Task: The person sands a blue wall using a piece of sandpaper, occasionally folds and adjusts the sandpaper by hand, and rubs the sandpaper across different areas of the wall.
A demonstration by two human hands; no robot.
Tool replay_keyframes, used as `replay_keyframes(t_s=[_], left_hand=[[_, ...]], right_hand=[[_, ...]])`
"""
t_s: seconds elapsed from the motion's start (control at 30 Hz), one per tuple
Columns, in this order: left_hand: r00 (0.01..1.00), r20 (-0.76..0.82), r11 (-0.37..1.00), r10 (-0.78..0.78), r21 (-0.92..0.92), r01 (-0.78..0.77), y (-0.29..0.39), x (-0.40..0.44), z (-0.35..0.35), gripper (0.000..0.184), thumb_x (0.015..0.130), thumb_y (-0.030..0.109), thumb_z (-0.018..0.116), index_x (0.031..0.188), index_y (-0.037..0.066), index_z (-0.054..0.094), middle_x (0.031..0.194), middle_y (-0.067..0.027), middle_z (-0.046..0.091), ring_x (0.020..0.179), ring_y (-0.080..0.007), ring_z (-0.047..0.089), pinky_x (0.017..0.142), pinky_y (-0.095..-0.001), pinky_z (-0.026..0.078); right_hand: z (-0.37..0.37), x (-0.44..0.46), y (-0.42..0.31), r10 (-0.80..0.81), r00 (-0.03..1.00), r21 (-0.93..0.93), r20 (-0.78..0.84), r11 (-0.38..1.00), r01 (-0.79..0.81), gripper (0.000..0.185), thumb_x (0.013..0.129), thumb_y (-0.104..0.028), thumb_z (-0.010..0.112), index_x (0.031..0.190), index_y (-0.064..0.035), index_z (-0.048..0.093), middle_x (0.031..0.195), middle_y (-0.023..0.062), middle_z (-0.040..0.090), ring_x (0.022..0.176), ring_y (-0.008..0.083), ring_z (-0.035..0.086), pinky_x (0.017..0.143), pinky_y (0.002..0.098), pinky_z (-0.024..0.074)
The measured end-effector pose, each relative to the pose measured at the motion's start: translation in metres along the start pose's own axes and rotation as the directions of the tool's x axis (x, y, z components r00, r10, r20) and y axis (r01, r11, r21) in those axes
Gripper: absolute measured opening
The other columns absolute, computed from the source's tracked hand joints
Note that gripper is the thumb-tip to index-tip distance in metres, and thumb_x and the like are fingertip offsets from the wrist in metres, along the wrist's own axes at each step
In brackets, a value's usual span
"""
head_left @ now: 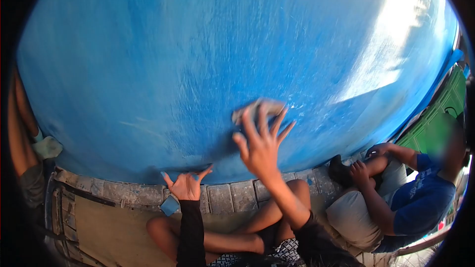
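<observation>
A large curved blue surface (pixel 208 69) with streaky, brushed paint rises in front of me. My right hand (pixel 263 146) is raised against its lower middle, fingers apart and slightly blurred. Under those fingers is a flat grey-brown pad (pixel 242 113), pressed to the blue surface; whether it is sandpaper I cannot tell. My left hand (pixel 185 186) is palm up near the foot of the surface, thumb and fingers spread, holding nothing. Just below it, a small blue piece (pixel 169 205) lies by the paving bricks.
Paving bricks (pixel 220 198) run along the base of the blue surface. A person in a blue shirt (pixel 420 202) sits close on my right, near a green panel (pixel 448 101). At left are another person's leg (pixel 22 133) and a dark metal frame (pixel 62 207).
</observation>
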State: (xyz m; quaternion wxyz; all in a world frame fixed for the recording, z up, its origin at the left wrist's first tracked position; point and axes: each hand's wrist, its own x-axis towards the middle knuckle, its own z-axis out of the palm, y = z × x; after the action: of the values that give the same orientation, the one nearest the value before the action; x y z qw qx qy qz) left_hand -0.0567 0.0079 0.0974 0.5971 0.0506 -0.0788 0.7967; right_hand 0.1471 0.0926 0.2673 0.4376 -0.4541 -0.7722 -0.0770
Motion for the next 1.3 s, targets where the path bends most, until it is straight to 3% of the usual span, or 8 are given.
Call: replay_keyframes(t_s=[0.1,0.3,0.47,0.57,0.63,0.83,1.13,1.3], left_hand=[[1.0,0.006,0.989,0.026,0.146,-0.027,0.0,-0.007,-0.008,0.121,0.084,0.07,0.058,0.152,-0.005,-0.009,0.153,-0.0406,-0.012,0.142,-0.0595,-0.008,0.108,-0.0806,0.002],[0.982,-0.175,0.988,0.063,-0.125,-0.086,-0.013,-0.04,0.002,0.123,0.084,0.074,0.056,0.153,-0.001,-0.013,0.151,-0.0452,0.004,0.144,-0.0558,0.007,0.116,-0.0693,0.011],[0.991,-0.011,0.865,-0.133,0.487,0.122,0.021,-0.072,-0.057,0.098,0.09,0.073,0.046,0.16,0.016,0.006,0.161,-0.0264,0.007,0.148,-0.0463,0.01,0.116,-0.0613,0.02],[0.956,-0.294,0.81,0.017,0.564,0.159,0.037,-0.085,-0.085,0.082,0.093,0.07,0.04,0.157,0.022,0.026,0.161,-0.0138,0.026,0.15,-0.0351,0.019,0.117,-0.0562,0.019],[0.939,-0.294,0.826,0.18,0.563,0.018,0.036,-0.081,-0.084,0.077,0.094,0.065,0.043,0.155,0.02,0.032,0.158,-0.012,0.034,0.148,-0.032,0.027,0.118,-0.0536,0.017],[0.904,-0.373,0.864,0.209,0.503,0.008,0.042,-0.097,-0.093,0.074,0.095,0.062,0.044,0.152,0.016,0.038,0.155,-0.0102,0.04,0.146,-0.0301,0.032,0.118,-0.0514,0.017],[0.882,-0.406,0.907,0.238,0.418,-0.052,0.049,-0.083,-0.112,0.074,0.096,0.061,0.043,0.152,0.014,0.037,0.155,-0.007,0.041,0.146,-0.028,0.032,0.12,-0.0488,0.014],[0.877,-0.402,0.934,0.263,0.333,-0.127,0.031,-0.069,-0.089,0.072,0.099,0.057,0.039,0.154,0.012,0.032,0.157,-0.0083,0.037,0.147,-0.0284,0.03,0.122,-0.0466,0.017]], right_hand=[[-0.009,0.041,-0.02,-0.046,0.987,0.016,-0.157,0.999,0.049,0.057,0.093,-0.048,0.059,0.146,-0.0292,0.049,0.156,0.0065,0.038,0.145,0.0562,0.009,0.109,0.0747,-0.0039],[0.071,-0.076,0.028,-0.366,0.918,-0.187,0.155,0.901,0.391,0.053,0.09,-0.053,0.062,0.141,-0.0409,0.052,0.154,-0.0066,0.041,0.15,0.0435,0.011,0.109,0.0748,-0.006],[-0.004,0.007,0.037,-0.055,0.996,-0.184,-0.071,0.982,0.042,0.049,0.095,-0.051,0.056,0.142,-0.0386,0.052,0.158,0.0004,0.037,0.149,0.0464,0.008,0.11,0.0737,-0.0042],[0.011,-0.01,0.036,0.07,0.969,-0.013,-0.237,0.997,-0.075,0.049,0.095,-0.048,0.058,0.142,-0.0378,0.052,0.158,0.0048,0.036,0.147,0.0518,0.006,0.108,0.0755,-0.0055],[0.045,-0.066,0.036,-0.07,0.996,0.017,0.051,0.997,0.069,0.048,0.095,-0.044,0.059,0.143,-0.0386,0.051,0.157,0.0012,0.038,0.15,0.0463,0.006,0.109,0.0743,-0.0053],[0.071,-0.105,0.077,-0.256,0.96,-0.18,0.116,0.945,0.274,0.047,0.094,-0.049,0.06,0.14,-0.0403,0.054,0.153,-0.0016,0.043,0.151,0.0411,0.005,0.11,0.0749,-0.0034],[-0.055,0.107,0.009,-0.04,0.889,-0.074,-0.455,0.997,0.007,0.053,0.096,-0.048,0.054,0.145,-0.0281,0.051,0.161,0.0099,0.03,0.148,0.0524,0.006,0.112,0.0692,-0.0083],[0.004,0.071,-0.002,-0.094,0.891,-0.057,-0.443,0.995,0.077,0.049,0.095,-0.049,0.055,0.14,-0.0275,0.057,0.156,0.0143,0.038,0.144,0.0552,0.016,0.113,0.0702,-0.0018]])
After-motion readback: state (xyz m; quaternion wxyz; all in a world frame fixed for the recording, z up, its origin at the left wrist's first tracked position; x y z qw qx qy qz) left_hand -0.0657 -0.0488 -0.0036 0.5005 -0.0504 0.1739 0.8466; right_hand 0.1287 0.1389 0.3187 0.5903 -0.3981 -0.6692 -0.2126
